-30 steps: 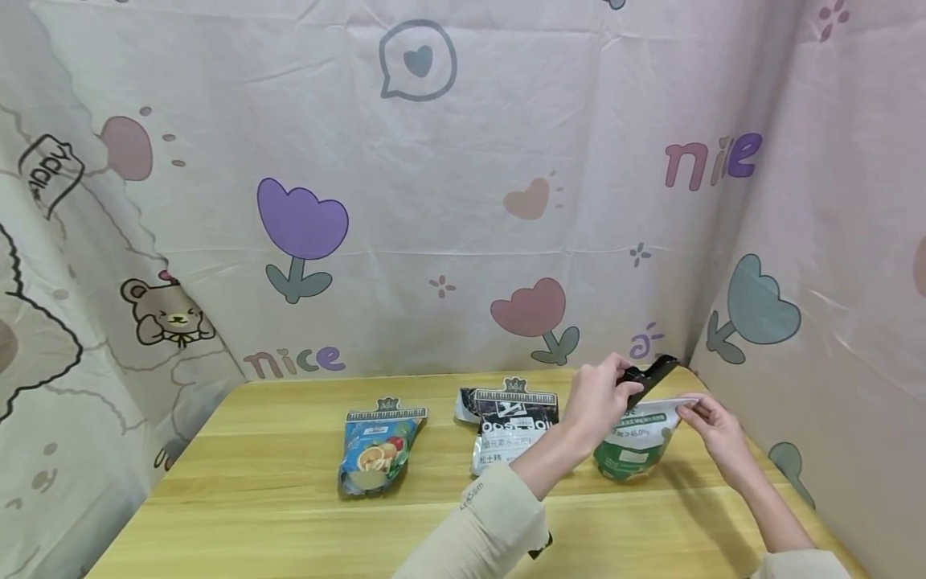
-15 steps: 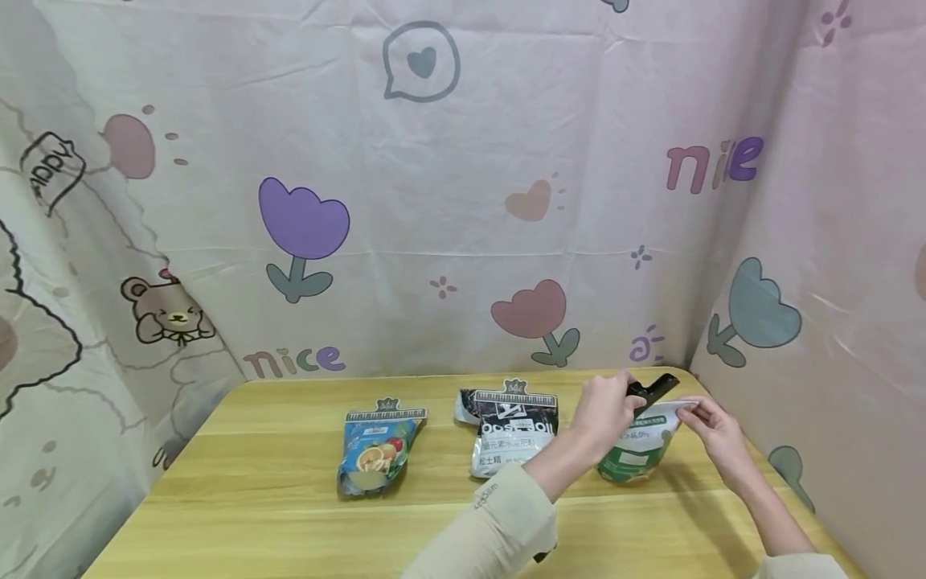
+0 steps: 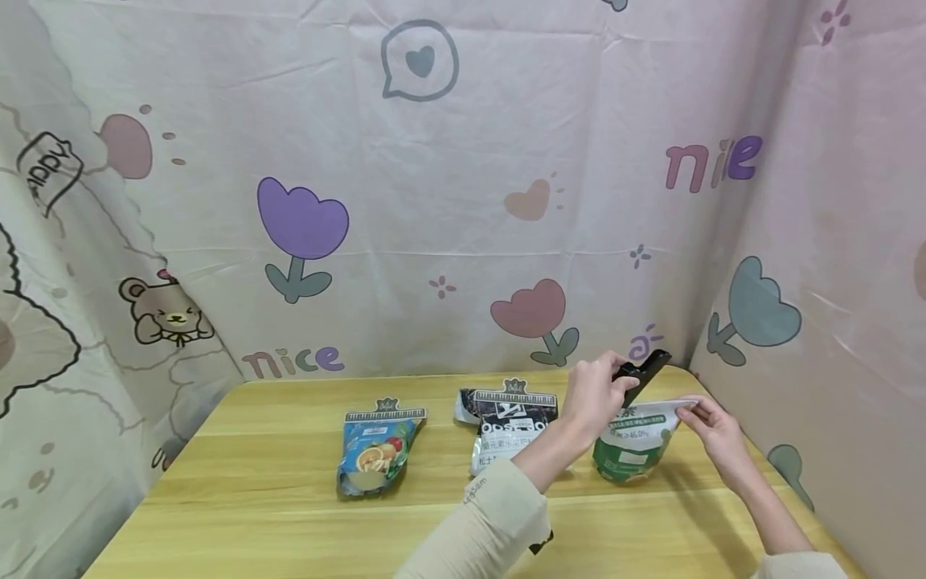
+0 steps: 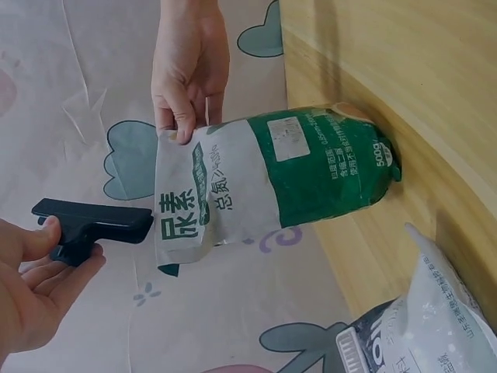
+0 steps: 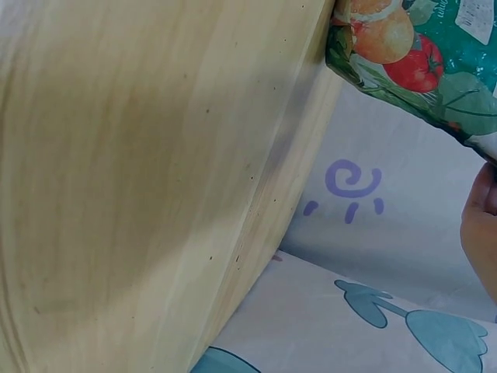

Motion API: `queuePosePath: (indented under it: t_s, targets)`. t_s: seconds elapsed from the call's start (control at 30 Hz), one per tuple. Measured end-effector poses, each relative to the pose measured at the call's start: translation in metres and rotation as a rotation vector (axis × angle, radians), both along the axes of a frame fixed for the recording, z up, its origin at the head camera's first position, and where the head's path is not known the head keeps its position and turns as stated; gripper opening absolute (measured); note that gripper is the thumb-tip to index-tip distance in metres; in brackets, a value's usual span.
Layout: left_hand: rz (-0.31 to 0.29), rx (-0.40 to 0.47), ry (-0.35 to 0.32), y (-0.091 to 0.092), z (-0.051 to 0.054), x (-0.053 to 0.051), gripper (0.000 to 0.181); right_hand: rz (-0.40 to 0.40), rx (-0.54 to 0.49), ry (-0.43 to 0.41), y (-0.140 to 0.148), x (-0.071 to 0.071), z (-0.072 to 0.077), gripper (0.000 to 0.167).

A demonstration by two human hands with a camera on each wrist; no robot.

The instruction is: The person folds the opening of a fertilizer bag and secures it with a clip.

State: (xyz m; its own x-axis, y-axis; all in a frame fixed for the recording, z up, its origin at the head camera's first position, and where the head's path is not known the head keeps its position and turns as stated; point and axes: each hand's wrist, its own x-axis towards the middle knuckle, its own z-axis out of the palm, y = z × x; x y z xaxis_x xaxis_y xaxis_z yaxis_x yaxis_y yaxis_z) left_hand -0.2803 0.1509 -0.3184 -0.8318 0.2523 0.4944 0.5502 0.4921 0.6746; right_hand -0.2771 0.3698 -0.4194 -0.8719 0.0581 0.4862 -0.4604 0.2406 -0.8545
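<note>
A green and white bag [image 3: 632,446] with Chinese print stands upright at the table's right side. My right hand [image 3: 716,434] pinches its top right corner between thumb and fingers. My left hand [image 3: 595,396] grips a black clip [image 3: 647,376], held slanting at the bag's top left. In the left wrist view the end of the clip [image 4: 93,224] lies right by the top edge of the bag [image 4: 299,167]; whether they touch I cannot tell. Fruit pictures on the bag [image 5: 419,54] show in the right wrist view, where only part of my right hand [image 5: 483,229] appears.
A blue bag [image 3: 379,454] with a crown-topped clip [image 3: 387,412] on it stands at left on the wooden table [image 3: 275,482]. A black and white bag [image 3: 506,434] with a similar clip [image 3: 516,394] is in the middle. Patterned cloth [image 3: 405,177] encloses the back and sides.
My left hand dips toward the bag's top with the black clip half a second ago, then lifts back and slightly left. My right hand keeps its pinch on the bag's corner.
</note>
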Motion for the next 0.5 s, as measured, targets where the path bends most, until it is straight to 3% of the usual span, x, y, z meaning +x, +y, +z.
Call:
queuePosePath:
  t_s: [0.37, 0.5]
  targets:
    - [0.017, -0.006, 0.017, -0.0008, -0.0004, -0.0031, 0.020, -0.003, -0.002, -0.007, 0.0002, -0.0007, -0.0009, 0.011]
    - [0.008, 0.026, -0.005, -0.0006, -0.0002, -0.0036, 0.021, -0.009, 0.009, -0.008, 0.0004, -0.0007, 0.0003, 0.011]
